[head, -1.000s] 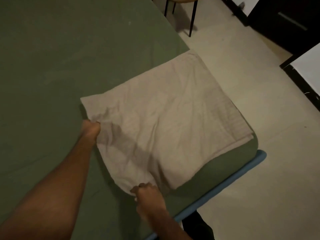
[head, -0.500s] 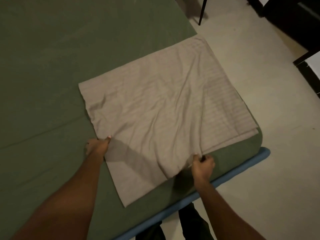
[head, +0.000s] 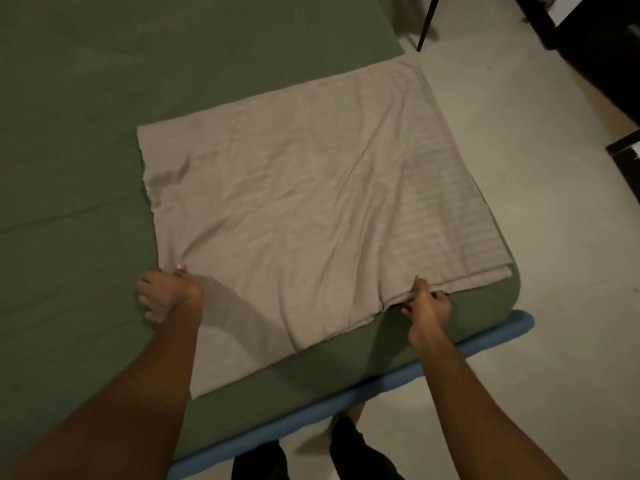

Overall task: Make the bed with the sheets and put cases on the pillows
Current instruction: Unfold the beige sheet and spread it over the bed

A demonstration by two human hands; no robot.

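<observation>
Beige pillowcase (head: 311,216) flat but creased (faint stripes toward its right side), lying skewed on green sheet (head: 86,133), right end at the sheet's corner, near edge rumpled.

The flat beige fabric pillowcase (head: 311,209) lies at frame centre on the green-sheeted bed (head: 86,133), near the bed's lower-right corner. The pale tiled floor (head: 519,341) fills the right, with a thin black chair leg (head: 426,22) at upper right.

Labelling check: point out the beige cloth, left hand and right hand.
beige cloth (head: 311,209), head view, centre of fabric.
left hand (head: 169,294), head view, back of hand.
right hand (head: 427,303), head view, back of hand.
</observation>
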